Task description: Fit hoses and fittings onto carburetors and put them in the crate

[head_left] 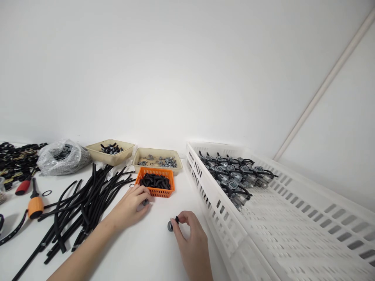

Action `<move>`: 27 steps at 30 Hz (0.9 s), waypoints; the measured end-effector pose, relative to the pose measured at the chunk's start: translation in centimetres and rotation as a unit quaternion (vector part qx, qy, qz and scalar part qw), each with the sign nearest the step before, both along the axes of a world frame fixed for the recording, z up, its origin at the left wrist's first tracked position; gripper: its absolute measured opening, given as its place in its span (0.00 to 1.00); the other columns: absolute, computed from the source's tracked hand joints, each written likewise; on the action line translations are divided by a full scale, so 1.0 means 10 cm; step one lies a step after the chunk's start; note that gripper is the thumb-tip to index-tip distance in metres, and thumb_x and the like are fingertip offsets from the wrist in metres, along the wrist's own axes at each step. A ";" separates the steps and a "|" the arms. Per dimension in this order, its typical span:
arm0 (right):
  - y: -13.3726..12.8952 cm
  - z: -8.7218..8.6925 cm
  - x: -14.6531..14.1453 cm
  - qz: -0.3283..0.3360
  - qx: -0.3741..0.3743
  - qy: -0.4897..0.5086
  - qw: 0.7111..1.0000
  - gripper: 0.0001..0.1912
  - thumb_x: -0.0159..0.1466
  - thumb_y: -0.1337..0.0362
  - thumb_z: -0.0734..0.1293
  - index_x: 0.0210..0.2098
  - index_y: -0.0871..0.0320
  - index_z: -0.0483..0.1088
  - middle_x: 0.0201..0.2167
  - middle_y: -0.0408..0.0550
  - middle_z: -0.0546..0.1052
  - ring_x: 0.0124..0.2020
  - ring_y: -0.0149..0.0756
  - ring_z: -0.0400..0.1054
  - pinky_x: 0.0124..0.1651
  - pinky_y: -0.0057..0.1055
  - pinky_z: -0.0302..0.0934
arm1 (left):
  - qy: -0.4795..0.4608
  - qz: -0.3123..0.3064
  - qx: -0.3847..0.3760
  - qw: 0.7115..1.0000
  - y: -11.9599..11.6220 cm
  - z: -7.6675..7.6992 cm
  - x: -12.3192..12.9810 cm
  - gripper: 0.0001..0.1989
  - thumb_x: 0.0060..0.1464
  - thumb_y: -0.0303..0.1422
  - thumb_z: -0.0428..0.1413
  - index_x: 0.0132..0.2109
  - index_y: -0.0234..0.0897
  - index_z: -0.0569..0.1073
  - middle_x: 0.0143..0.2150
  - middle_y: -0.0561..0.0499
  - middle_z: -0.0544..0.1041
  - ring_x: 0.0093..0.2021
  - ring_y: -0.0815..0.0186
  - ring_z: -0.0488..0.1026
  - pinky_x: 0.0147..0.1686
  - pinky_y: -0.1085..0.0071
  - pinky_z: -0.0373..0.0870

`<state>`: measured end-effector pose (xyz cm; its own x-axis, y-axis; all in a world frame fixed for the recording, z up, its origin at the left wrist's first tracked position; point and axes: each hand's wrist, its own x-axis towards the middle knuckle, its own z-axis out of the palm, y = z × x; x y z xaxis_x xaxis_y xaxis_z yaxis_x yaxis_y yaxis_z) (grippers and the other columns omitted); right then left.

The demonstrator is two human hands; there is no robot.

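Note:
My right hand point(191, 242) pinches a small grey round fitting with a black piece on it point(170, 225) between thumb and fingertips, just above the white table point(152, 238). My left hand point(131, 205) has its fingers curled round a small grey part point(145, 202), mostly hidden by the fingers. That hand is in front of an orange basket point(158, 192) full of short black rubber pieces point(155, 180). Left of my forearm lies a spread of long black tubes point(84, 207).
A white perforated crate point(246, 242) on the right holds rows of grey assemblies with black tubes point(234, 171). Behind stand two beige trays point(137, 156) of small parts and a clear plastic bag point(63, 158). An orange-handled tool point(35, 205) and a red-handled tool point(22, 187) lie left.

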<state>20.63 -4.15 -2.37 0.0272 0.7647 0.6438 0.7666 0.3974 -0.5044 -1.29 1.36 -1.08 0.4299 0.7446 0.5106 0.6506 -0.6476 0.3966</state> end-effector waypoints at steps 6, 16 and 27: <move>0.01 -0.02 -0.01 0.010 -0.033 0.026 0.999 0.07 0.63 0.58 0.64 0.31 0.52 0.62 0.28 0.42 0.74 0.32 0.38 0.72 0.35 0.32 0.67 | 0.004 -0.002 0.001 1.000 0.00 0.00 0.00 0.07 0.57 0.27 0.52 0.40 0.42 0.72 0.43 0.48 0.74 0.42 0.59 0.70 0.44 0.60 0.67; -0.02 -0.01 -0.01 0.012 -0.067 0.034 0.997 0.09 0.62 0.55 0.64 0.31 0.51 0.62 0.28 0.42 0.75 0.31 0.39 0.73 0.34 0.32 0.66 | 0.004 -0.003 -0.012 1.000 -0.01 0.01 0.01 0.07 0.57 0.26 0.52 0.41 0.41 0.72 0.43 0.49 0.73 0.43 0.60 0.69 0.45 0.60 0.66; -0.04 0.01 -0.02 0.029 -0.044 0.000 0.999 0.04 0.62 0.64 0.60 0.36 0.53 0.66 0.31 0.45 0.76 0.35 0.41 0.72 0.37 0.36 0.67 | 0.001 -0.004 -0.022 1.000 0.01 -0.01 0.01 0.08 0.56 0.26 0.52 0.41 0.41 0.72 0.43 0.50 0.72 0.43 0.60 0.69 0.46 0.59 0.64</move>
<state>20.45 -4.60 -2.30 -0.0183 0.8186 0.5740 0.7442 0.3946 -0.5390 -1.23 1.47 -1.15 0.4362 0.7629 0.4771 0.6467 -0.6345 0.4234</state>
